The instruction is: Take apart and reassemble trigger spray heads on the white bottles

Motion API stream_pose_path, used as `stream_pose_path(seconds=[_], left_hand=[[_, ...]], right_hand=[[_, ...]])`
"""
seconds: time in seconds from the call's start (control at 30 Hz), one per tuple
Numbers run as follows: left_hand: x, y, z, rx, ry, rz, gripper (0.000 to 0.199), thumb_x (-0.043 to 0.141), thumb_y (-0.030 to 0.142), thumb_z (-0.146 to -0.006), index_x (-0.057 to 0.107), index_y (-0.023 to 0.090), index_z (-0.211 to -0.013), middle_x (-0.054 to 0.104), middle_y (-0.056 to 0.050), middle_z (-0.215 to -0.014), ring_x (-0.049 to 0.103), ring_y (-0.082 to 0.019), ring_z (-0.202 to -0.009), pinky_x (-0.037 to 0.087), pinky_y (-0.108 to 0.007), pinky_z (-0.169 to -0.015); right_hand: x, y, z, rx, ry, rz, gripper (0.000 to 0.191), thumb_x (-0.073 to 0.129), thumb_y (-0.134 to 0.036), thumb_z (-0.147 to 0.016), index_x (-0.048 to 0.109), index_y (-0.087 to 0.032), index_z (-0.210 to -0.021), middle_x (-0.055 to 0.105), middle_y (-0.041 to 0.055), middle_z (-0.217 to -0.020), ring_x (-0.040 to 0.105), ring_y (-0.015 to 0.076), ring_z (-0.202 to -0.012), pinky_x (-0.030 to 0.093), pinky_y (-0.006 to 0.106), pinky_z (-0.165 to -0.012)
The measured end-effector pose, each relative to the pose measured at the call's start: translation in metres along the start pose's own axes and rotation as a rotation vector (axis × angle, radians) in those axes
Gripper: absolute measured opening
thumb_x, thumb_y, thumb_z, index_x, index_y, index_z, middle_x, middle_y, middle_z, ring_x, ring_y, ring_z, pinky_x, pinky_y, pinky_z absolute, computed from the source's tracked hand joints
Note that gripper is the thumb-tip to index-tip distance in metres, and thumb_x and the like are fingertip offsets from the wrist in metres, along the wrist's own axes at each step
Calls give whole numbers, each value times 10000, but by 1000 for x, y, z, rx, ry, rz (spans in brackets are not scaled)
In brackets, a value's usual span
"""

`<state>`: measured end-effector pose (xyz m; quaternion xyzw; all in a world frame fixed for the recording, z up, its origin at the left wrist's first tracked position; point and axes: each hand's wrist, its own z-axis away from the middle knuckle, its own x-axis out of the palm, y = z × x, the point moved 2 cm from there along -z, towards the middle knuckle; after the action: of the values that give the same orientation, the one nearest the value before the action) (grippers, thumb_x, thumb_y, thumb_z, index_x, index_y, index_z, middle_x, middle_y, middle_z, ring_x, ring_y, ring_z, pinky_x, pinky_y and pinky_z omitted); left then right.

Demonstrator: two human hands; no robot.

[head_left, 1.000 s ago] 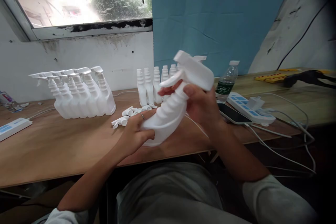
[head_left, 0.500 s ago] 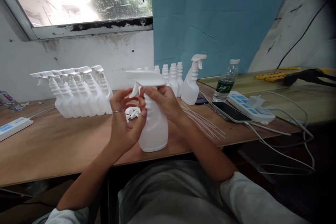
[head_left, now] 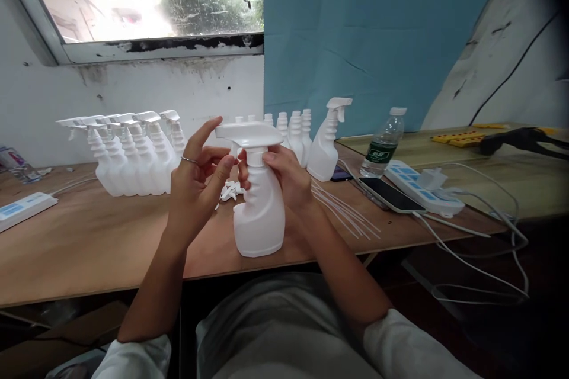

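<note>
A white spray bottle (head_left: 260, 213) stands upright near the table's front edge, its trigger head (head_left: 249, 133) seated on the neck with the nozzle pointing left. My right hand (head_left: 288, 174) is closed around the collar and neck from the right and behind. Left of the trigger is my left hand (head_left: 195, 189), its index finger raised beside the nozzle and its thumb reaching toward the trigger. Those fingers are apart; whether they touch the trigger I cannot tell. Behind the bottle lies a small heap of white plastic pieces (head_left: 231, 190), partly hidden.
A row of white spray bottles (head_left: 133, 166) stands at the left. Headless bottles (head_left: 296, 133) and another spray bottle (head_left: 323, 148) stand behind. Thin white tubes (head_left: 344, 210), a phone (head_left: 391, 194), a water bottle (head_left: 380, 148) and a power strip (head_left: 427, 189) lie or stand right.
My left hand has moved left, away from the bottle's neck, and its index finger has lifted. The trigger head has turned slightly; my right hand stays at the neck.
</note>
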<state>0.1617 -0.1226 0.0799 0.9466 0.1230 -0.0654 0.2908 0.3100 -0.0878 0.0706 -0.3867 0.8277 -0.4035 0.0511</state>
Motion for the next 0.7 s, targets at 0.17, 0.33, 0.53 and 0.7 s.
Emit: stream_pose_path(seconds=[0.17,0.33,0.53,0.7], left_hand=[[-1,2,0,14,-16,-58,511,582,364,-906,423,275,-1383,680,-26,-911,601,-112,-651,518,-244,-607],[-2,3,0,35,-28,-86,483,569,345,-913,437,279,-1372,662,-6,-856,587,-110,-634,504,-246,-606],[-3,3,0,45,-35,-110,467,567,351,-916,446,278,-1361,649,2,-822,557,-97,-602,491,-235,-584],[-4,1,-1,15,-40,-97,483,566,384,-914,442,270,-1367,649,-3,-823,562,-100,-615,493,-231,-581]], right_hand=[[4,-1,1,4,59,78,240,675,-344,-781,548,-172,-889,582,-8,-665,551,118,-556,482,254,-519],[6,-1,2,-7,59,15,236,597,-368,-825,519,-183,-950,594,-8,-667,567,131,-555,495,277,-527],[6,-1,2,-51,125,10,304,657,-346,-783,478,-210,-987,584,-32,-670,573,124,-550,481,255,-503],[5,-2,1,-9,123,79,421,707,-377,-759,450,-234,-1061,585,-53,-659,558,117,-521,472,247,-482]])
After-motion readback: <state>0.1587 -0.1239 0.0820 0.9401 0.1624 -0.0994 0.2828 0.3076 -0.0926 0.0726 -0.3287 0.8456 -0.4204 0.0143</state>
